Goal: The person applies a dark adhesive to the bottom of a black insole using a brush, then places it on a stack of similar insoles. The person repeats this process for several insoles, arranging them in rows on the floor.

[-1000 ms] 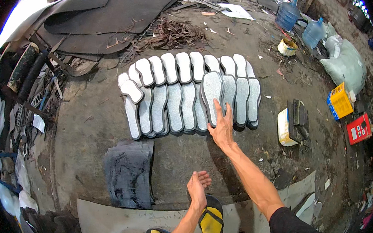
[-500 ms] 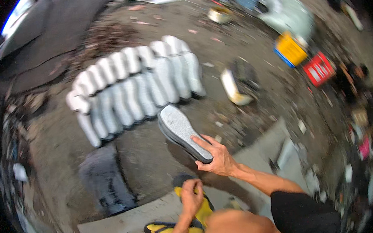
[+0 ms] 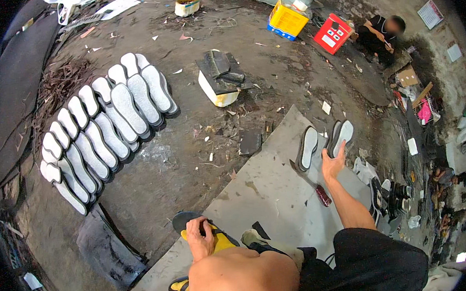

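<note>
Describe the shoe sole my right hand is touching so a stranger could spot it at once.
Find the grey mat on the dirt floor. At its far right edge lie three soles; the right hand reaches the rightmost sole. It lies pale side up with a dark rim, tilted, right of an on-edge dark sole and apart from the left sole.

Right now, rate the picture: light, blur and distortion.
Head view: even daylight, soft shadows, no glare. The soles and the right hand are sharp, the left hand too. Fisheye bends the mat edges; a black rim rings the frame.
</note>
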The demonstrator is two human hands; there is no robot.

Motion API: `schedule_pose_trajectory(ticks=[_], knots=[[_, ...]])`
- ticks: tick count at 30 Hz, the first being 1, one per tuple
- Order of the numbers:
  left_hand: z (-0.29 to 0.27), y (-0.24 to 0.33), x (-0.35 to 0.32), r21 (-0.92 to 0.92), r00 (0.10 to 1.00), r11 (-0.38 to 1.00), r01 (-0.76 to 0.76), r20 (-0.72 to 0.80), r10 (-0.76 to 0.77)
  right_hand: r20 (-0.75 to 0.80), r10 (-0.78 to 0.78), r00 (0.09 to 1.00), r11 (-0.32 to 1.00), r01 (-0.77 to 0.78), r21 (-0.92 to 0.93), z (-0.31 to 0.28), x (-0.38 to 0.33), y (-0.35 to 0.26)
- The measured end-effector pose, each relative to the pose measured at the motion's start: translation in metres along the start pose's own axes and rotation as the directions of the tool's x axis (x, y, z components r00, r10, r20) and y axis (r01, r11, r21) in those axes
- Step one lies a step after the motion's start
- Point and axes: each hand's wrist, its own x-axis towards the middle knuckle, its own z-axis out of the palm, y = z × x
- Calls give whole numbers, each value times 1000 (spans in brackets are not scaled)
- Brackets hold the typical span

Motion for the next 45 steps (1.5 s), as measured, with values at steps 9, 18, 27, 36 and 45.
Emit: schedule_pose_trajectory(ticks=[9,18,27,36,45], knots=[[-2,4,-1,-32,999,999,45,4,-44,475,225,851,965,-263,14,13,-67,57],[2,-7,-3,-32,999,999,-6,-37,5,469,308,828,940,-341,-14,6,-18,113],[0,-5,-5,-86,994,995,48,-93,-56,389,-688,613,724,538,432,65,-44,-183],[-8,-21,-12,-156,999,987,-34,-6,33,294,-817,496,542,486,686,224,-198,-540],[-6,-22,-8,-202,999,979,-33,-26,29,344,-746,569,603,361,711,240,-210,-584]])
